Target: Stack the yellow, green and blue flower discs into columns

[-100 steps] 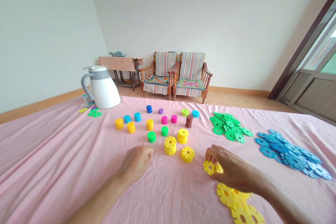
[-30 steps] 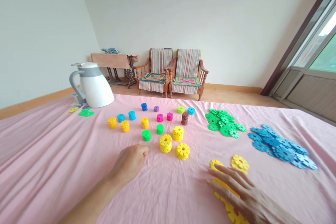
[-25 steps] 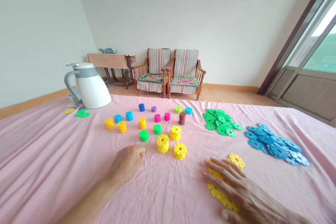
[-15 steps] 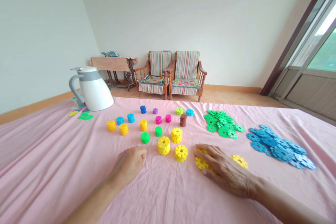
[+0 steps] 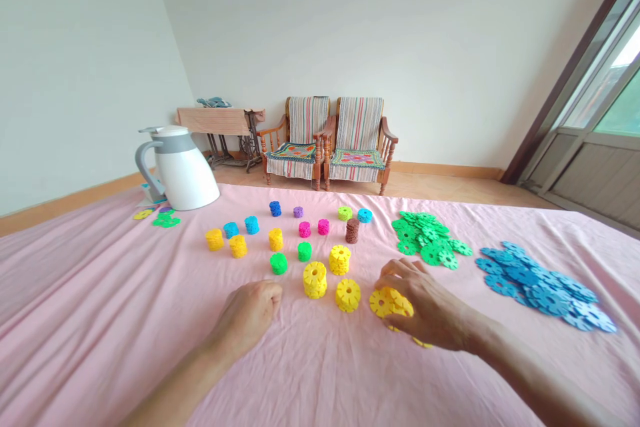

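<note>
My right hand [image 5: 425, 303] arches over a small heap of yellow notched plastic discs [image 5: 383, 302], its fingers and thumb curled around them. A yellow edge shows below the palm; the rest is covered by the hand. Resting on the cloth, my left hand [image 5: 250, 312] is closed in a fist, with nothing visible in it. Between the hands stand three yellow disc stacks: a tall one [image 5: 315, 280], another behind it [image 5: 339, 260], and a lower one [image 5: 348, 295] nearest my right hand.
Smaller stacks stand farther back, among them green [image 5: 279, 263], orange-yellow [image 5: 239, 246], pink [image 5: 305, 229] and brown [image 5: 352, 231]. Loose green discs [image 5: 425, 237] and blue discs [image 5: 543, 290] lie to the right. A white jug [image 5: 187, 173] is at the back left of the pink cloth [image 5: 300, 373].
My right hand has gone from lying flat on the yellow discs to arched and curled around them. The separate yellow disc to its right is now mostly hidden. My left fist stays put.
</note>
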The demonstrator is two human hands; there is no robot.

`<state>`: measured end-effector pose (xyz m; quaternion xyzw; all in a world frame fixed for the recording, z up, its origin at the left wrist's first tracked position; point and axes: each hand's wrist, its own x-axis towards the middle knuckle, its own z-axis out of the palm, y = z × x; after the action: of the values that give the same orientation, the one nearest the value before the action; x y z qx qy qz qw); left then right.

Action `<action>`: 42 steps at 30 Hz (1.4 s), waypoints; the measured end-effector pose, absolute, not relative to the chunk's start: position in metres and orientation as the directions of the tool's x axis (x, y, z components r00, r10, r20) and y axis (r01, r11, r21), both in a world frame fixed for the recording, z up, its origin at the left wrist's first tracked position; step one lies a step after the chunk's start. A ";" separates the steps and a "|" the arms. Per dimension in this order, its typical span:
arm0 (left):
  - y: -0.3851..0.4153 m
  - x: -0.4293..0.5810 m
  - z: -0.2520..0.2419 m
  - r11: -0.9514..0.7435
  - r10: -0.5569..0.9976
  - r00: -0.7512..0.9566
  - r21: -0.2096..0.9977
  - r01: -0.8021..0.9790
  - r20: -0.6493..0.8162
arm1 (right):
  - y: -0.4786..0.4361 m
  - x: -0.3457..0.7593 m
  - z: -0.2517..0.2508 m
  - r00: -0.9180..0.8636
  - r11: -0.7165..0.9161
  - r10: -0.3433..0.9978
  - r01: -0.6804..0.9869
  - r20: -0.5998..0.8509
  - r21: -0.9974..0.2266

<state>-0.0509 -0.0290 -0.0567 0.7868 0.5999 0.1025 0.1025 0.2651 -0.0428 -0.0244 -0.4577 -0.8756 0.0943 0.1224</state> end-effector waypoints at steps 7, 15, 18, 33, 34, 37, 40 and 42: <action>-0.029 -0.052 -0.057 -0.267 0.963 0.266 0.289 0.919 0.044 | -0.042 0.260 -0.020 -0.584 0.585 0.807 0.770 0.087 -0.253; -0.029 -0.051 -0.057 -0.262 0.964 0.261 0.281 0.923 0.042 | -0.047 0.252 -0.033 -0.592 0.616 0.785 0.775 0.183 -0.139; -0.028 -0.051 -0.056 -0.263 0.964 0.262 0.280 0.923 0.041 | -0.052 0.249 -0.033 -0.611 0.631 0.770 0.772 0.184 -0.078; -0.029 -0.052 -0.057 -0.269 0.962 0.268 0.291 0.918 0.046 | -0.059 0.248 -0.028 -0.561 0.585 0.807 0.801 0.185 -0.124; -0.029 -0.052 -0.057 -0.272 0.962 0.271 0.293 0.916 0.047 | -0.058 0.248 -0.029 -0.544 0.576 0.814 0.803 0.205 -0.153; -0.028 -0.052 -0.057 -0.281 0.959 0.280 0.296 0.913 0.048 | -0.052 0.246 -0.033 -0.466 0.536 0.840 0.791 0.278 -0.295; -0.028 -0.052 -0.058 -0.283 0.958 0.282 0.296 0.912 0.047 | -0.045 0.236 -0.038 -0.376 0.484 0.873 0.742 0.310 -0.464; -0.028 -0.052 -0.057 -0.283 0.958 0.282 0.299 0.911 0.048 | -0.042 0.227 -0.041 -0.342 0.453 0.891 0.713 0.298 -0.535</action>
<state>-0.0523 -0.0279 -0.0575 0.7936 0.5889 0.1094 0.1070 0.2270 -0.0420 -0.0409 -0.4990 -0.8039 0.1572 0.2828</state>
